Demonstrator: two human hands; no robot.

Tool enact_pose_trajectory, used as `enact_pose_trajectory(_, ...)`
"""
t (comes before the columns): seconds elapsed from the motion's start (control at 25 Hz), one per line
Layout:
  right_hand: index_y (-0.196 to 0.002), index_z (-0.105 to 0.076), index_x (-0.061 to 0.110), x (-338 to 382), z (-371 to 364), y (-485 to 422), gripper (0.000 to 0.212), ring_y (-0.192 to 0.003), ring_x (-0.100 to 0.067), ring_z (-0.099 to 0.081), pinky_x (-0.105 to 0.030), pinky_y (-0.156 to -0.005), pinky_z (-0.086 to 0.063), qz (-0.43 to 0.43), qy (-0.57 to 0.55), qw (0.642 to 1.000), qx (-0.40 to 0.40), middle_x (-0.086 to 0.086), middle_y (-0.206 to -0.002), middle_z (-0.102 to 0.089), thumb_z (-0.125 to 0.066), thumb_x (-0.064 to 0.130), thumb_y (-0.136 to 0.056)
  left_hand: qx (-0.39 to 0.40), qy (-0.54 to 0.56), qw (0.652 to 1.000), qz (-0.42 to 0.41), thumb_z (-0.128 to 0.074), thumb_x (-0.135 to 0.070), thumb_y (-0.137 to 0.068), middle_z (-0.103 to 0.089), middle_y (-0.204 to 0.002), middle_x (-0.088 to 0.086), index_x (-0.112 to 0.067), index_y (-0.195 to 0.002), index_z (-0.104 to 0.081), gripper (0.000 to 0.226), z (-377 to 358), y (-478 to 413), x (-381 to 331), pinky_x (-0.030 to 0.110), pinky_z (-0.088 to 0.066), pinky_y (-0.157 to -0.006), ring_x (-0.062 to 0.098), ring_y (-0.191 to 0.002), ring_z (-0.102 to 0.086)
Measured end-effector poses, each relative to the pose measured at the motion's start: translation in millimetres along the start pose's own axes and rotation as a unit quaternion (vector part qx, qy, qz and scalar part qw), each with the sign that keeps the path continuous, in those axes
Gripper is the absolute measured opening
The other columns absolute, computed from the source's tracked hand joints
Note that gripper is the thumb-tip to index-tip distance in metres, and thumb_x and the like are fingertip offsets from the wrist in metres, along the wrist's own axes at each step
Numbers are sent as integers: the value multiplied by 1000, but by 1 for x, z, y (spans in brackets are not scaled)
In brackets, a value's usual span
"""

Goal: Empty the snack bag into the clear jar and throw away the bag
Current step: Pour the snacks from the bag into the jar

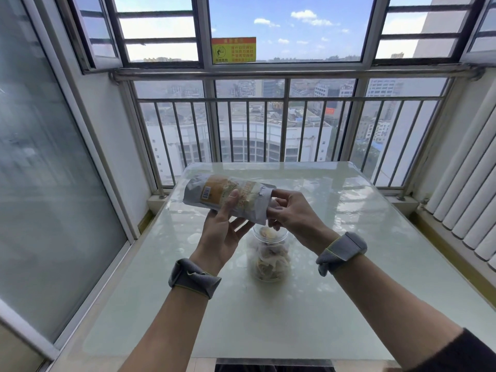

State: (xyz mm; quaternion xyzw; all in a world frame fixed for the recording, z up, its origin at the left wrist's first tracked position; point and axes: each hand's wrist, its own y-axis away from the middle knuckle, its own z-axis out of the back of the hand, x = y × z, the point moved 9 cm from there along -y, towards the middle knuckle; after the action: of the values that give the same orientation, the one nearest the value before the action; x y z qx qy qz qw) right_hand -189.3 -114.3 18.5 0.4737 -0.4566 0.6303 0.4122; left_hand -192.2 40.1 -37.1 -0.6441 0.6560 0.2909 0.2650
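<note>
A silver and orange snack bag lies sideways in the air above the clear jar. My left hand grips the bag from below, thumb pressed on its front. My right hand pinches the bag's open right end, just over the jar's mouth. The lidless jar stands upright on the glass table and holds several pale snack pieces.
The table fills the balcony floor between a sliding glass door on the left and a white ribbed panel on the right. A metal railing and windows stand behind the table's far edge.
</note>
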Motion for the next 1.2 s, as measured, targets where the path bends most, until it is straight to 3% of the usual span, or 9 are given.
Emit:
enact_pose_trajectory(0.16, -96, -76, -4, -1, 1, -2, 21, -44, -5, -44, -18, -45, -38, 24, 62, 998, -17, 12, -48, -55, -61, -16, -85, 8, -7, 1000, 11, -80, -26, -77, -77, -120, 11, -17, -135, -60, 62, -3, 0, 5, 39, -63, -70, 29, -99, -78)
enact_pose_trajectory(0.28, -92, -75, -1, 4, 6, 2, 5, -50, -13, -48, -27, -49, -40, 27, 40, 999, -4, -15, -64, -63, -71, 2, -91, 2, 12, 1000, 16, -79, -27, -79, -75, -124, 14, -17, -133, -62, 58, 6, -1, 3, 39, -64, -71, 30, -99, -78)
enact_pose_trajectory(0.32, -91, -73, -2, 4, 11, 2, 10, -51, -14, -49, -28, -50, -41, 29, 33, 999, -9, -21, -67, -62, -74, 8, -90, -3, 22, 1000, 15, -79, -27, -79, -76, -123, 14, -16, -133, -62, 58, 11, -2, 1, 39, -64, -71, 30, -98, -78)
enact_pose_trajectory(0.52, -89, -73, 2, -3, 32, 1, 12, -56, -14, -57, -27, -52, -50, 30, 117, 993, -3, -1, -63, -64, -75, 13, -89, -26, 48, 998, 0, -81, -27, -73, -77, -119, 12, -17, -135, -63, 65, 31, -5, -8, 37, -64, -69, 27, -94, -79)
enact_pose_trajectory(0.72, -87, -74, 11, -14, 26, 0, 9, -58, -6, -62, -19, -57, -48, 22, 276, 960, 30, 2, -68, -69, -78, 19, -88, -28, 56, 998, 0, -80, -26, -75, -79, -113, 10, -18, -136, -63, 64, 36, -6, -9, 38, -64, -69, 27, -94, -79)
enact_pose_trajectory(0.84, -88, -76, 15, -1, 26, 0, 4, -66, -1, -60, -9, -63, -42, 79, 358, 930, 3, 9, -80, -62, -77, 19, -89, -25, 58, 998, -2, -80, -27, -75, -79, -110, 9, -18, -130, -65, 58, 36, -6, -8, 38, -64, -68, 26, -92, -79)
enact_pose_trajectory(0.92, -94, -77, 13, 7, 26, 2, 8, -75, -11, -59, -19, -69, -45, 118, 411, 904, -21, 5, -88, -59, -74, 20, -91, -23, 60, 998, -1, -79, -27, -75, -80, -107, 9, -19, -125, -68, 51, 35, -7, -7, 38, -64, -67, 26, -89, -79)
enact_pose_trajectory(1.04, -97, -77, 12, 5, 14, 6, 12, -82, -25, -63, -38, -75, -53, 133, 486, 864, 6, -3, -97, -59, -67, 20, -95, -24, 62, 998, 1, -78, -27, -75, -80, -105, 8, -19, -125, -67, 51, 33, -6, -7, 38, -65, -67, 26, -88, -80)
enact_pose_trajectory(1.2, -101, -78, 12, 3, 1, 3, 14, -89, -25, -65, -30, -76, -49, 115, 499, 858, 43, -5, -100, -66, -77, 15, -88, -19, 61, 998, 2, -78, -26, -74, -80, -107, 9, -18, -126, -66, 54, 29, -4, -6, 39, -64, -67, 27, -89, -79)
